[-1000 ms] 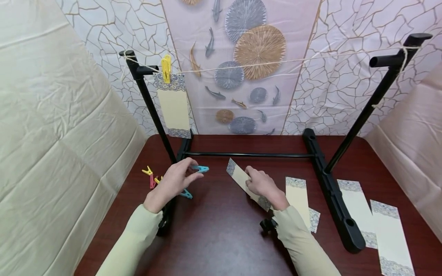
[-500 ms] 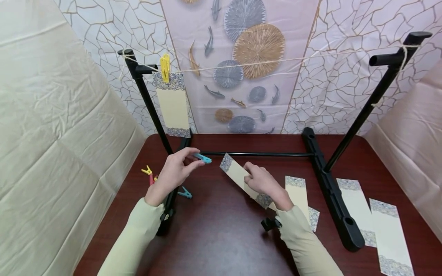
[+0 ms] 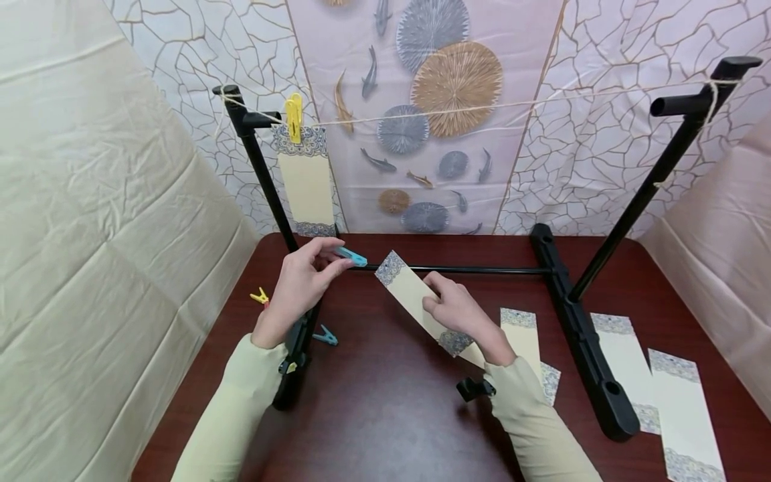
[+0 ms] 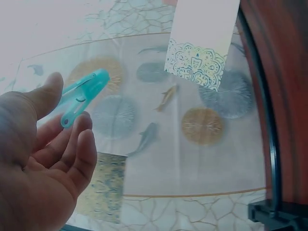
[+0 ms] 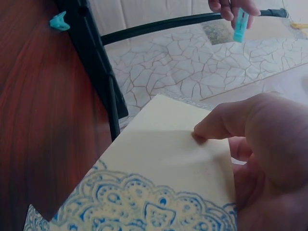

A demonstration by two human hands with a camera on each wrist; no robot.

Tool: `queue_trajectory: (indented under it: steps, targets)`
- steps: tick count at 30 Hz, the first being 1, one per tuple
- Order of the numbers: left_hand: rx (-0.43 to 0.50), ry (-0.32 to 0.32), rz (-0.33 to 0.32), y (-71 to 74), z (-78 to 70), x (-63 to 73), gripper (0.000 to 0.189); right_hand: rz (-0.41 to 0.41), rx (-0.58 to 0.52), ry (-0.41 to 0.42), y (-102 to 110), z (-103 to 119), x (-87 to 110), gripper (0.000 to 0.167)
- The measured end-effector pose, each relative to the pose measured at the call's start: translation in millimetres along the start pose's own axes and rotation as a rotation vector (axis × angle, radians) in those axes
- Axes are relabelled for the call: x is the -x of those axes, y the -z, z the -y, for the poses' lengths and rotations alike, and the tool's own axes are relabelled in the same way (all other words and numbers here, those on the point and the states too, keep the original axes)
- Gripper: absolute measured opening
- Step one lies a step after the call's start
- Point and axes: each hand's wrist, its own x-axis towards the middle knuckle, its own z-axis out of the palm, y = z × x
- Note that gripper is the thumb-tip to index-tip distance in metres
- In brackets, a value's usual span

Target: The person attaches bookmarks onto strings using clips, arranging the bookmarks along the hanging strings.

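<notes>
My left hand [image 3: 301, 281] pinches a light blue clothespin [image 3: 351, 256] between thumb and fingers; the left wrist view shows the same clothespin [image 4: 86, 94] with its tip pointing away from the palm. My right hand [image 3: 460, 311] grips a cream card [image 3: 415, 298] with blue lace-like borders at both ends, the thumb flat on its face in the right wrist view. The card is tilted above the table, a short gap from the clothespin. Behind the hands, a similar card [image 3: 306, 184] hangs from the string [image 3: 361, 120] under a yellow clothespin [image 3: 294, 118].
A black stand [image 3: 656, 174] holds the string between two posts, with a low crossbar [image 3: 482, 270]. Several cards lie at the right, including a white card [image 3: 687, 415] and a cream card [image 3: 521, 335]. Another blue clothespin [image 3: 326, 335] and a yellow one [image 3: 260, 296] lie at the left.
Both hands have risen away from the body, toward the string. The clothespin and the card have come closer together, the card shifting up and left.
</notes>
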Motion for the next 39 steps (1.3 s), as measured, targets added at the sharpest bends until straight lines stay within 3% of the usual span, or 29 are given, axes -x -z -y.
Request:
queue_trajectory:
  steps: [14,20,26,39]
  targets:
    - [0.024,-0.127,-0.068,23.3,-22.3,-30.0,0.032,-0.021,-0.134,0.065,6.1,10.6,-4.4,0.013]
    - [0.024,-0.221,-0.087,35.0,-37.4,-45.9,0.031,-0.015,-0.219,0.12,13.9,16.3,-8.3,0.013]
    - [-0.002,-0.283,-0.112,46.0,-47.2,-59.7,0.031,-0.019,-0.302,0.11,20.9,27.5,-12.6,0.012]
    - [-0.037,-0.366,-0.108,60.7,-70.9,-83.2,0.042,-0.023,-0.16,0.185,26.3,49.5,-26.3,0.012]
